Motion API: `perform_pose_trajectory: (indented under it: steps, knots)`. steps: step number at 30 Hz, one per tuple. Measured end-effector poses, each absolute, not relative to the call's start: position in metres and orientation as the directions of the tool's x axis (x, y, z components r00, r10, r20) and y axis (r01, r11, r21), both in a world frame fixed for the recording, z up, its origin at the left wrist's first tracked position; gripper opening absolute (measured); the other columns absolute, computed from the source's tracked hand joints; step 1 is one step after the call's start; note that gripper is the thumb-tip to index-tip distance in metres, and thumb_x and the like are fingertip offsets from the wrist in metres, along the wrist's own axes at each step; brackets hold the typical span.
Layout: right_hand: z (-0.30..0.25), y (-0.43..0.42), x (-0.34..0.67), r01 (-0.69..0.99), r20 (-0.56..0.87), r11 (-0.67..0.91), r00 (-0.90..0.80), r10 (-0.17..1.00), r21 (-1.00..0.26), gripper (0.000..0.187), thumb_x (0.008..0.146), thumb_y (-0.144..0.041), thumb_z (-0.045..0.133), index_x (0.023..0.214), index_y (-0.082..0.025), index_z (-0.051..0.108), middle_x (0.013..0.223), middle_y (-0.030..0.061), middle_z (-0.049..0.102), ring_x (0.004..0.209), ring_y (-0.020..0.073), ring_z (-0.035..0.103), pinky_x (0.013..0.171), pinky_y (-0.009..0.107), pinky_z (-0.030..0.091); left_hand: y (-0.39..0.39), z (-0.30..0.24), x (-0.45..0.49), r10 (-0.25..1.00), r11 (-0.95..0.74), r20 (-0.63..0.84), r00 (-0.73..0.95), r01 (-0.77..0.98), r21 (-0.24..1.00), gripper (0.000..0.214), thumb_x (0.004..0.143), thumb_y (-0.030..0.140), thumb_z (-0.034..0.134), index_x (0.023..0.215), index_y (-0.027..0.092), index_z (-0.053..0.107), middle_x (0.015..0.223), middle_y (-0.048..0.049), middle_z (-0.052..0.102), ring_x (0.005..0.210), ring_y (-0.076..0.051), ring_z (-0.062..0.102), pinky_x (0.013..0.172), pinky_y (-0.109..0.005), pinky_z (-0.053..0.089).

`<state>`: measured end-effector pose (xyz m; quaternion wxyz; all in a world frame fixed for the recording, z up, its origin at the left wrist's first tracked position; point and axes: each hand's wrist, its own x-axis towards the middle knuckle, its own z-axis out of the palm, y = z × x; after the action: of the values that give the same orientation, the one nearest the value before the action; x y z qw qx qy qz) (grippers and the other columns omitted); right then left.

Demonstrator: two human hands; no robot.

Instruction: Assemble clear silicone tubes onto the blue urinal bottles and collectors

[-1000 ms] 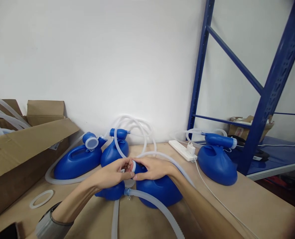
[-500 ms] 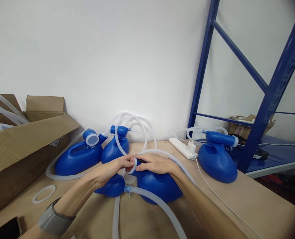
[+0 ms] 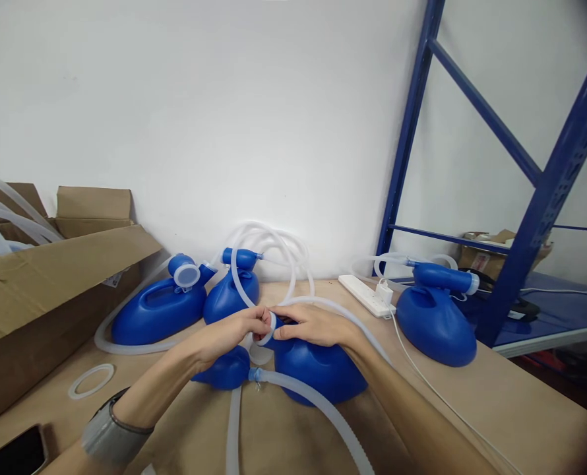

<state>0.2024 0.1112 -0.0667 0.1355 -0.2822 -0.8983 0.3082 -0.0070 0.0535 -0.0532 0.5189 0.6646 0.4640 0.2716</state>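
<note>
In the middle of the table, a blue plastic bottle (image 3: 323, 373) lies with its neck pointing left. My left hand (image 3: 254, 324) is closed, its fingers pinching a white ring (image 3: 272, 328) at the bottle's mouth. Over the neck and handle rests my right hand (image 3: 316, 324), wrapped round the bottle, with the thumb close to the ring. Just left of the bottle, partly behind my left forearm, sits a rounded blue piece (image 3: 229, 369). A translucent corrugated hose (image 3: 323, 406) runs from its connector toward the near edge.
More blue bottles with hoses stand behind left (image 3: 159, 313), behind (image 3: 229, 293) and at right (image 3: 436, 323). A cardboard box (image 3: 61, 290) holds hoses. A loose white ring (image 3: 92, 381), a phone (image 3: 14, 455), a power strip (image 3: 365, 295) and a blue rack (image 3: 525, 224) are around.
The whole view has shifted slightly, so things appear a little further right. Both hands keep their places on the bottle and ring, with only a slight movement of the left fingers.
</note>
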Motion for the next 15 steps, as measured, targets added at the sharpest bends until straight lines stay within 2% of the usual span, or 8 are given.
perform_pose_trajectory:
  steps: [3,7,11,15]
  knots:
    - [-0.0662,0.1096,0.2024,0.447,0.063,0.649,-0.793,0.606,-0.615,0.034,0.095,-0.04,0.059,0.124,-0.025,0.067,0.113,0.0021,0.071,0.1,0.0237,0.063,0.088,0.032,0.045,0.0571,-0.0571,-0.0101,0.898,-0.052,-0.099,0.428,0.328,0.943,0.012,0.071,0.027,0.062,0.077,0.021,0.053,0.077,0.0036,0.048,0.078,-0.014,0.043,0.076,-0.026,0.036]
    - [-0.0662,0.1078,0.2024,0.439,0.074,0.655,-0.795,0.603,-0.615,0.04,0.095,-0.04,0.059,0.132,-0.026,0.063,0.12,0.0021,0.071,0.106,0.0248,0.063,0.091,0.032,0.046,0.0584,-0.0557,-0.0144,0.886,-0.168,-0.029,0.463,0.378,0.91,0.013,0.073,0.028,0.066,0.08,0.019,0.061,0.075,0.0023,0.058,0.076,-0.015,0.052,0.074,-0.026,0.041]
    - [-0.0681,0.1088,0.2027,0.42,0.09,0.661,-0.8,0.594,-0.622,0.045,0.095,-0.043,0.059,0.137,-0.027,0.061,0.128,0.0031,0.069,0.114,0.0268,0.062,0.098,0.035,0.045,0.0553,-0.0512,-0.0142,0.884,-0.362,0.09,0.458,0.551,0.752,0.015,0.078,0.03,0.064,0.083,0.017,0.071,0.081,-0.0015,0.071,0.081,-0.018,0.064,0.076,-0.027,0.047]
    - [-0.0709,0.1118,0.203,0.416,0.097,0.661,-0.799,0.594,-0.625,0.049,0.095,-0.044,0.06,0.14,-0.027,0.059,0.132,0.0035,0.068,0.118,0.0274,0.061,0.101,0.035,0.045,0.0518,-0.0501,-0.0121,0.869,-0.458,0.162,0.468,0.636,0.621,0.016,0.077,0.024,0.06,0.078,0.018,0.074,0.075,-0.001,0.073,0.075,-0.016,0.065,0.07,-0.024,0.047]
